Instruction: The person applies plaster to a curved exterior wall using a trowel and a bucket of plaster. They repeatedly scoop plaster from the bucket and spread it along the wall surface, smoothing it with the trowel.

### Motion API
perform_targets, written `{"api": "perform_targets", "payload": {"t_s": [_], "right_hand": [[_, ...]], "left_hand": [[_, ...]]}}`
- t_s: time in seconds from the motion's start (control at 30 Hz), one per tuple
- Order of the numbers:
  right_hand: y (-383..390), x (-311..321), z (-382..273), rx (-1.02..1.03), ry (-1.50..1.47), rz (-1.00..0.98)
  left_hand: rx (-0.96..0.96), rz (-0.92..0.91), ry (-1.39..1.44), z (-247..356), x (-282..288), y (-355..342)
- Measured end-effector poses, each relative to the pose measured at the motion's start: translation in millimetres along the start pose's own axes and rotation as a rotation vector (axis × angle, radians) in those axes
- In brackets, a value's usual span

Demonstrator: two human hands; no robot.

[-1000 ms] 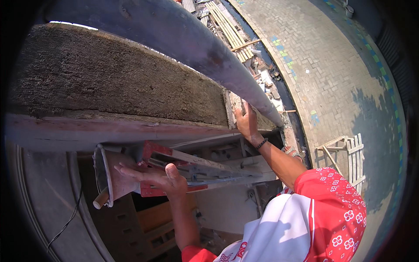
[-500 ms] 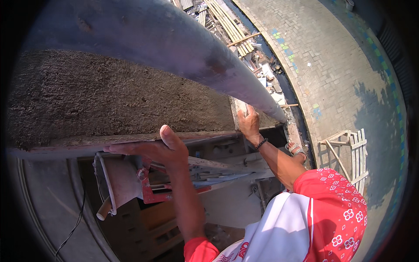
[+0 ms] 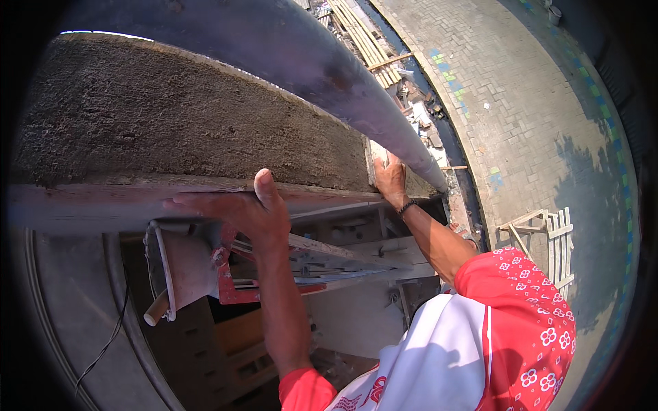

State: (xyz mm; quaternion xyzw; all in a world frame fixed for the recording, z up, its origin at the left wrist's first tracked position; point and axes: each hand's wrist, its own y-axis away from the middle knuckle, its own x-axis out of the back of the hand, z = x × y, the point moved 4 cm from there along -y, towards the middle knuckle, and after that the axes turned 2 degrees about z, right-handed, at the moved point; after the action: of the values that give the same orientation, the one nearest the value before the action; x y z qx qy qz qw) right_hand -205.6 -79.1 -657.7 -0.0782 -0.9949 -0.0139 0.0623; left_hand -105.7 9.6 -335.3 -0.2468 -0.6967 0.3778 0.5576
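A long surface of rough, dark grey mortar [image 3: 192, 116] runs across the view, edged below by a pale board [image 3: 103, 202]. My left hand [image 3: 250, 216] lies along that board, fingers stretched out to the left and thumb pointing up; nothing is gripped in it. Farther right, my right hand [image 3: 391, 181] is closed on a pale flat strip [image 3: 372, 161] standing across the mortar's right end. A dark band circles that wrist. The strip's full shape is hidden by the hand and by a thick grey pipe [image 3: 343, 82] passing above.
A bucket [image 3: 188, 270] with a short handle sticking out rests beside a red metal frame [image 3: 227, 264] below my left arm. Wooden poles [image 3: 360, 34] and rubble lie along a ditch far below. A slatted wooden frame [image 3: 558, 243] stands on the paving [image 3: 507, 123].
The view has shifted, showing a bright gap between the mortar and the pipe at upper left. My left hand appears slightly higher in the view. My right hand keeps its hold on the strip.
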Motion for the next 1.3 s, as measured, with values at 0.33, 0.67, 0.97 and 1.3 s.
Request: {"api": "perform_targets", "payload": {"t_s": [0.33, 0.67, 0.97, 1.3], "right_hand": [[-7.3, 7.4, -98.1, 0.176, -0.197, 0.054], [-27.0, 10.0, -164.1, 0.374, -0.111, 0.066], [-20.9, 17.8, -265.3, 0.403, -0.383, -0.04], [7.8, 30.4, -188.9, 0.288, -0.333, -0.095]], "left_hand": [[-0.062, 0.031, 0.002, -2.2, 3.4, 1.0], [-0.039, 0.053, 0.066, -2.2, 2.4, -0.7], [-0.067, 0.06, 0.125, -3.3, 6.6, 0.6], [0.033, -0.196, 0.346, -4.0, 26.9, 1.9]]}}
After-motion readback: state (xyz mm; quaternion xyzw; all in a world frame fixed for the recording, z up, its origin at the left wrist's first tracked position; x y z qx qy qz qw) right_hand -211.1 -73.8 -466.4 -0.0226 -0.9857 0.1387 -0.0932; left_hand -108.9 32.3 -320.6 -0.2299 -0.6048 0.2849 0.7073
